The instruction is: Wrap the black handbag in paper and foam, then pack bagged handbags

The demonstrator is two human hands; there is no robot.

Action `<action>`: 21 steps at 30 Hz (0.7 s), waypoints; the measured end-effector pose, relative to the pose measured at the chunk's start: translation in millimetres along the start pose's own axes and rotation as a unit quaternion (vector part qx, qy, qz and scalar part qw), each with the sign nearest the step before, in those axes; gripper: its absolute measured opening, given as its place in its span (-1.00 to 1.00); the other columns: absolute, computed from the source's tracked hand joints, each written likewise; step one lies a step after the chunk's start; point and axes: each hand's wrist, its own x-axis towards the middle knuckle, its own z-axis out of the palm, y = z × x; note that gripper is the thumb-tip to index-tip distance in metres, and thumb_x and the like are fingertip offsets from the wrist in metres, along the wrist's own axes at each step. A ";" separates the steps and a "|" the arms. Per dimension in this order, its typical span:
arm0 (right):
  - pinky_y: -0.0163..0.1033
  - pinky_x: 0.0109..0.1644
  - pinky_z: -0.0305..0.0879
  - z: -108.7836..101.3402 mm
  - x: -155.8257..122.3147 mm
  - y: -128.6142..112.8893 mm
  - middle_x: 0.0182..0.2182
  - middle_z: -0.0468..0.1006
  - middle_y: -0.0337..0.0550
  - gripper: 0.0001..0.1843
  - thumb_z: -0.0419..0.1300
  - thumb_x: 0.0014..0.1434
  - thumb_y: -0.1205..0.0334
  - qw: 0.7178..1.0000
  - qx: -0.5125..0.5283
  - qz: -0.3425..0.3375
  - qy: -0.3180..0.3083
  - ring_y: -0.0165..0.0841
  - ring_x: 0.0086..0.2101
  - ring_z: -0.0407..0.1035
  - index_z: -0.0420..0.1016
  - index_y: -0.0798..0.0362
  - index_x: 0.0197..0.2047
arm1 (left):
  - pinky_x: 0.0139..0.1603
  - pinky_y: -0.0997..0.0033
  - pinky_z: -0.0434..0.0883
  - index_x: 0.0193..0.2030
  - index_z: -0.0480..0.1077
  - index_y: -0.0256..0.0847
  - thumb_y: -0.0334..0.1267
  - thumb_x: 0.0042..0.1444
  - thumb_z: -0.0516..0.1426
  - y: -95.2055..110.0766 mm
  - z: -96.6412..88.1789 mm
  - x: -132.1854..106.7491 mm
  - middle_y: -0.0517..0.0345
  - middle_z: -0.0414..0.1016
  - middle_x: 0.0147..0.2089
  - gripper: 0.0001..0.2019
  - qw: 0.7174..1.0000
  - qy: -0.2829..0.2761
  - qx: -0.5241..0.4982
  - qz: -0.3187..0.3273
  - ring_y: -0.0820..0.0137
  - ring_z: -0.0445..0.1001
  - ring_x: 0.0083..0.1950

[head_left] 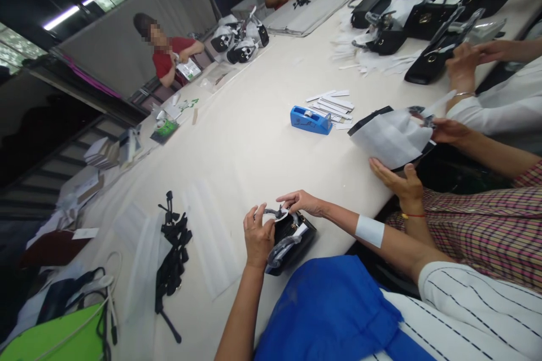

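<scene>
View from above of a long pale work table (254, 141). At the near edge, the person's 2 hands hold a small black handbag (294, 240), which rests partly on the table and partly against a blue apron (334, 310). The left hand (258, 237) is curled closed around the bag's left end. The right hand (302, 201), with a white wristband (369, 230) on its arm, pinches its fingers narrowly on the bag's grey wrapped handle (275, 213).

Left of the bag lies a pile of black straps (171, 259) on clear plastic sheets. Further out, in the middle of the table, are a blue tape dispenser (311, 119) and, just beyond it, a stack of white paper strips (332, 104).

To the right, a neighbour in checked sleeves holds a bag wrapped in white paper (389, 135) with both hands. More black handbags (427, 62) stand along the far right. 2 other people sit at the far side.
</scene>
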 end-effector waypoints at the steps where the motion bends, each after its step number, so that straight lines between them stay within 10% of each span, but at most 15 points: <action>1: -0.23 -0.11 0.35 -0.6 -2.7 -2.5 -0.29 0.62 -0.15 -0.42 0.30 -0.15 0.35 1.000 -0.014 -0.001 0.000 -0.33 -0.25 0.46 0.55 0.11 0.03 | 0.16 -0.16 0.31 -0.35 0.50 -0.15 -0.41 0.13 0.17 0.7 0.3 0.6 0.00 0.34 0.23 -0.89 1.000 0.000 0.004 0.006 0.01 0.22 0.26; 13: -0.29 -0.15 0.31 -6.6 -12.9 -8.6 -0.37 0.58 -0.21 -0.69 0.32 0.04 0.06 0.967 -0.245 -0.045 0.054 -0.38 -0.28 0.45 0.64 0.05 -0.19 | 0.31 -0.33 0.06 -0.15 0.45 -0.25 -0.50 0.19 0.10 18.4 7.5 -15.8 -0.24 0.17 0.35 -0.84 0.997 0.060 0.041 0.036 -0.02 0.06 0.41; 21: -0.32 -0.29 0.26 -6.3 -26.4 -1.9 -0.39 0.52 -0.20 -0.64 0.40 -0.05 -0.03 0.927 -0.352 -0.080 0.104 -0.40 -0.37 0.37 0.62 0.07 -0.28 | 0.18 0.07 0.22 -0.05 0.48 -0.15 -0.47 0.20 0.11 16.3 9.6 -28.9 -0.08 0.52 0.03 -0.76 0.981 0.134 0.113 0.086 0.16 0.38 0.15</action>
